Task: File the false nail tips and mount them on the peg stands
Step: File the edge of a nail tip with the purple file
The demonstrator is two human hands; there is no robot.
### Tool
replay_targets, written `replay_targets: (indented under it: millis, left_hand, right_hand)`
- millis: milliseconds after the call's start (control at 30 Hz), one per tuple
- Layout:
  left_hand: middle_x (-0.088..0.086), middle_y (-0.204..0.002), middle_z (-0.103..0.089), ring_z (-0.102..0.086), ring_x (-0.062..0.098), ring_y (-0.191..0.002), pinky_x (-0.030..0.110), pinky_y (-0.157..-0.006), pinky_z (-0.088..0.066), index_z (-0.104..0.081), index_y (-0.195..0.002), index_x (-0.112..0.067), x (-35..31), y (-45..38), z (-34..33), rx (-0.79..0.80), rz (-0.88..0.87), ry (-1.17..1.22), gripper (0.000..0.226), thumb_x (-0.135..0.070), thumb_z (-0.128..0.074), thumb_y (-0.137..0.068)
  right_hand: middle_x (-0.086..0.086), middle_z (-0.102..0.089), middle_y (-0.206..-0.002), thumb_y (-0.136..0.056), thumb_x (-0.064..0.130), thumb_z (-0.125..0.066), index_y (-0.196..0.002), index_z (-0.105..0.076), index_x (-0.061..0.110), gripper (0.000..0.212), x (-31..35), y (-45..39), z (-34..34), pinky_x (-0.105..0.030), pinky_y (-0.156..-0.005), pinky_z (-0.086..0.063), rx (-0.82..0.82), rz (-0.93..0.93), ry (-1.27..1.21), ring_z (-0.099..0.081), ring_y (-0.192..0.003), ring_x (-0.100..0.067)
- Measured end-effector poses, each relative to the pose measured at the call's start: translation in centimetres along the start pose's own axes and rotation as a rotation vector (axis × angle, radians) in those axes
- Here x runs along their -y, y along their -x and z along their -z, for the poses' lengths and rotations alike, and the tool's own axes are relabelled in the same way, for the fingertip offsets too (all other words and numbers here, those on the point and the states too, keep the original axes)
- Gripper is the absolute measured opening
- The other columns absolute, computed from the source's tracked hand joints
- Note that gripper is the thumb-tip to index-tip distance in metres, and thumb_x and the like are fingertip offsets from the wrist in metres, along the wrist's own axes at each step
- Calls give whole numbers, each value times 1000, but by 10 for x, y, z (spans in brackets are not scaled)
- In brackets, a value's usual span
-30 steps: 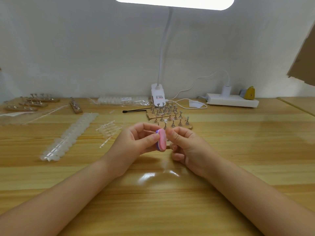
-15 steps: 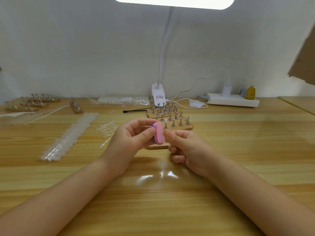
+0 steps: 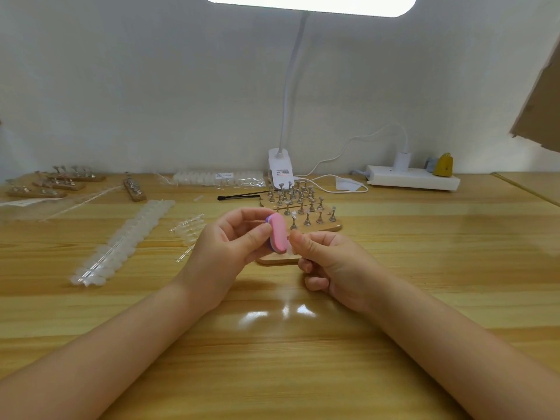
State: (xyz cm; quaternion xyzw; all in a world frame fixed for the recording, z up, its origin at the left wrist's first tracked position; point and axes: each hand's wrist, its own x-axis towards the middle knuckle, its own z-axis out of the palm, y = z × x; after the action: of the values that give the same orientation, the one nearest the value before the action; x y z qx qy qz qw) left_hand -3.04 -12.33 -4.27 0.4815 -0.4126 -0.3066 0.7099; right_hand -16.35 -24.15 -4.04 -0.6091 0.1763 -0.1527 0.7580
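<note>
My left hand [image 3: 224, 247] grips a small pink and purple nail file [image 3: 278, 233] upright between thumb and fingers. Right beside it, my right hand [image 3: 330, 265] pinches a clear false nail tip [image 3: 291, 249] against the file's edge; the tip is barely visible. Behind the hands stand wooden peg stands [image 3: 303, 207] with several metal pegs, and one more wooden base [image 3: 277, 259] lies under the hands. Strips of clear nail tips [image 3: 121, 247] lie on the table to the left.
More peg stands [image 3: 57, 181] sit at the back left beside a bag of nail tips [image 3: 218, 177]. A clip lamp [image 3: 280, 168], a black stick [image 3: 239, 195], a white power strip [image 3: 412, 180] and cables line the back edge of the table.
The file in my left hand has moved up and slightly left against the nail tip. My right hand has stayed nearly in place.
</note>
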Motion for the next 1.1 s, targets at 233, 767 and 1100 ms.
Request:
replay_targets:
  millis: [233,767,1100]
  left_hand:
    - [15,-94,-72,-70,28,-88,33,-77,-57,-73,-95,-16,2,0,2,70,37,-7,19,-15,-65,-78]
    - [18,-96,-71,-70,28,-85,30,-74,-56,-64,-105,-2,3,-3,4,34,72,124,27,-11,-63,-79]
    - [16,-95,-71,-69,33,-85,36,-78,-57,-66,-103,-6,2,-5,8,-29,35,92,36,-22,-73,-72]
  right_hand:
    - [-1,-47,-70,-59,39,-77,-87,-67,3,47,-1,-2,1,-15,-37,-30,3,-12,-9,-37,-55,-6]
    - [-3,-46,-71,-59,40,-75,-84,-66,4,45,1,0,1,-15,-37,-30,30,-16,19,-37,-55,-6]
    - [5,-58,-65,-63,35,-74,-62,-66,19,18,1,1,0,-16,-38,-32,-16,-14,-89,-45,-51,-6]
